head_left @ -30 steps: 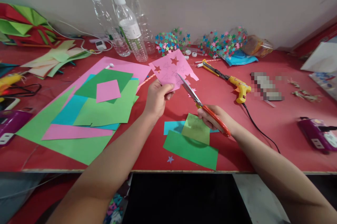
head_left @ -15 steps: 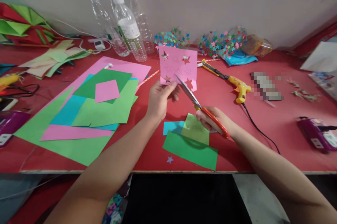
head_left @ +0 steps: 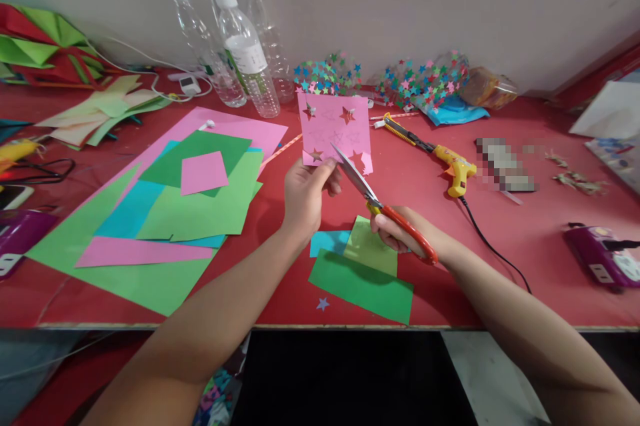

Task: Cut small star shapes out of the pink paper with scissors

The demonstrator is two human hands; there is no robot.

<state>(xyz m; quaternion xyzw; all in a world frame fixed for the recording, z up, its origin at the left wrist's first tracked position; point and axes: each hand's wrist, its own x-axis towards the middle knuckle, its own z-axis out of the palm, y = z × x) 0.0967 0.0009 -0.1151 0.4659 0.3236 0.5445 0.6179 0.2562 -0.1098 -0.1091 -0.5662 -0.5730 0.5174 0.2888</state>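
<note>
My left hand point(head_left: 311, 189) pinches the lower edge of an upright pink paper point(head_left: 333, 123). Star-shaped holes show near its corners, and star outlines are drawn across its middle. My right hand point(head_left: 400, 229) grips red-handled scissors point(head_left: 407, 233), whose blades point up and left, with the tips over the paper's lower middle, beside my left fingertips. Below my hands, a blue paper point(head_left: 325, 243), a light green paper point(head_left: 375, 249) and a darker green paper point(head_left: 363, 286) overlap on the red table point(head_left: 280, 286). A small purple star point(head_left: 323, 304) lies near the front edge.
Colored sheets point(head_left: 205, 213) are spread at the left. Plastic bottles point(head_left: 247, 56) stand at the back, near bags of small stars point(head_left: 423, 83). To the right are a yellow glue gun point(head_left: 455, 169) with a black cord and a purple power strip point(head_left: 603, 256).
The pink paper has shifted slightly left and down and turned to face me more. My left wrist has moved a little right. The scissors remain nearly in place.
</note>
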